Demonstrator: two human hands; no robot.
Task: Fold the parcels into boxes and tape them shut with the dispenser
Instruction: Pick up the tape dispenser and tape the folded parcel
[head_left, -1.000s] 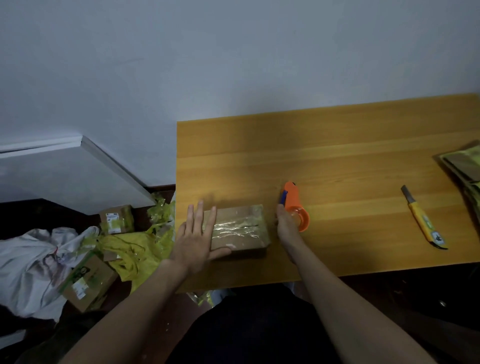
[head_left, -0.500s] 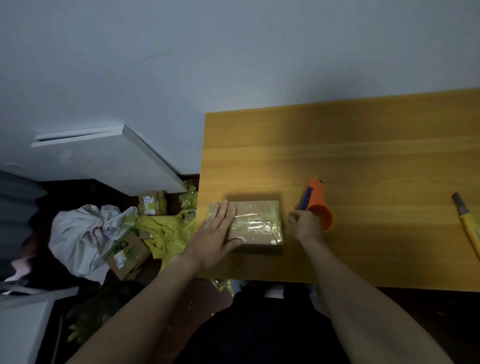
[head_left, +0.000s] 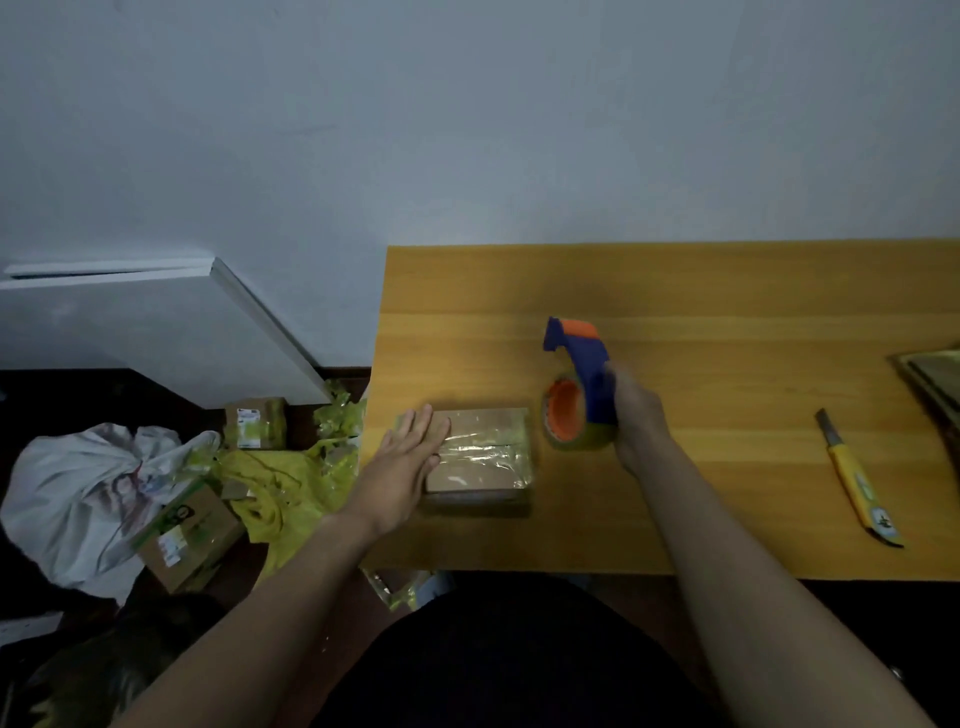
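A person's left hand (head_left: 402, 467), fingers straight and together, presses flat on the left end of a small brown cardboard box (head_left: 480, 457) sealed with shiny clear tape, near the left edge of an orange-brown wooden table (head_left: 701, 291). Just to the box's right, the right hand (head_left: 636, 415) grips the handle of a blue-and-orange tape dispenser (head_left: 576, 384), held upright. A yellow-handled utility knife (head_left: 857, 480) lies well apart at the right; a flattened parcel (head_left: 935, 382) shows at the table's edge. On the floor left: taped cardboard boxes (head_left: 189, 535), yellow plastic wrapping (head_left: 280, 480) and a white plastic bag (head_left: 88, 493).
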